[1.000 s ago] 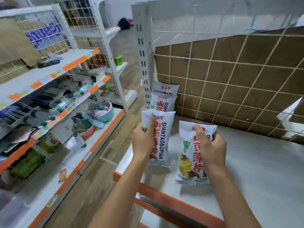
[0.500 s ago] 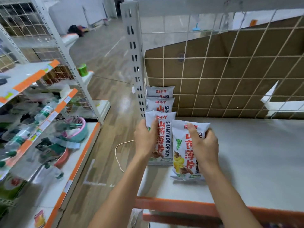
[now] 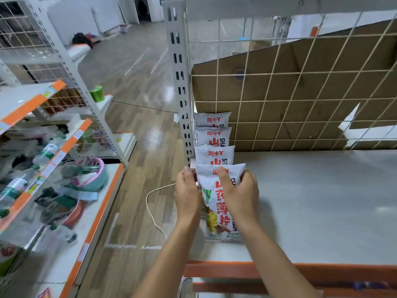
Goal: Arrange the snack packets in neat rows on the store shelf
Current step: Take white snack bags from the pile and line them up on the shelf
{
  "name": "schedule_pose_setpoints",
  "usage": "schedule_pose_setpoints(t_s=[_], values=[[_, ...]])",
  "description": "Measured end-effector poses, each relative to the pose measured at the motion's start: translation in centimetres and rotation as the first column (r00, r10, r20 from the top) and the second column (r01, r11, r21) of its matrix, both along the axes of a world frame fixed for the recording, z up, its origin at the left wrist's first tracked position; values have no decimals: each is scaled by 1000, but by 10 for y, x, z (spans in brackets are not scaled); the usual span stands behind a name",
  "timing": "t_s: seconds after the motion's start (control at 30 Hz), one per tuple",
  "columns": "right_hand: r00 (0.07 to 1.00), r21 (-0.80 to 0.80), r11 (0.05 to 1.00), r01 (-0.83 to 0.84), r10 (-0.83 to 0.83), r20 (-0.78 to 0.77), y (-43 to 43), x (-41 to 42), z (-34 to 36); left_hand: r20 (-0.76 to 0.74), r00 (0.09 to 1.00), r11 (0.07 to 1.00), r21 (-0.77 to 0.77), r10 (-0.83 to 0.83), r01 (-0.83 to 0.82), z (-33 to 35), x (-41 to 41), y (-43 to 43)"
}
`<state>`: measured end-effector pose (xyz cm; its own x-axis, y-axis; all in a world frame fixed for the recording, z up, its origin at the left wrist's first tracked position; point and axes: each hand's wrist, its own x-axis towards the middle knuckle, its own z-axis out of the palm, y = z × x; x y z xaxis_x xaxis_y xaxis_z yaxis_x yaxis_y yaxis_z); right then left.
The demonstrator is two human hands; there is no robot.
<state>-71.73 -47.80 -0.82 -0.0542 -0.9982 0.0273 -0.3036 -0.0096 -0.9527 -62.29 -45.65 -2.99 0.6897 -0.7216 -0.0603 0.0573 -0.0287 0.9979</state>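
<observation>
The front packet [image 3: 219,201], pinched at its top by my right hand [image 3: 238,194] and held at its left edge by my left hand [image 3: 187,190], fronts three standing packets [image 3: 214,155] at the shelf's [image 3: 322,201] left end; most rows remain, I'd judge.

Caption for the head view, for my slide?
Right hand grips the front snack packet, left hand beside it, in an overlapping row of four at the shelf's left edge.
</observation>
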Motion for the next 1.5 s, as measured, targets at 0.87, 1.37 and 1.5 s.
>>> schedule_pose_setpoints(t_s=[0.87, 1.37, 1.5], values=[[996, 215, 973, -85, 77, 47, -2, 8, -6, 180, 982, 988, 150, -58, 31, -6, -10, 14], [992, 112, 991, -76, 86, -90, -1, -39, 5, 562, 826, 987, 152, -39, -58, 11, 8, 22], [958, -108, 994, 16, -46, -284, -1, -86, 7, 811, 583, 991, 111, -49, -71, 32, 11, 22]])
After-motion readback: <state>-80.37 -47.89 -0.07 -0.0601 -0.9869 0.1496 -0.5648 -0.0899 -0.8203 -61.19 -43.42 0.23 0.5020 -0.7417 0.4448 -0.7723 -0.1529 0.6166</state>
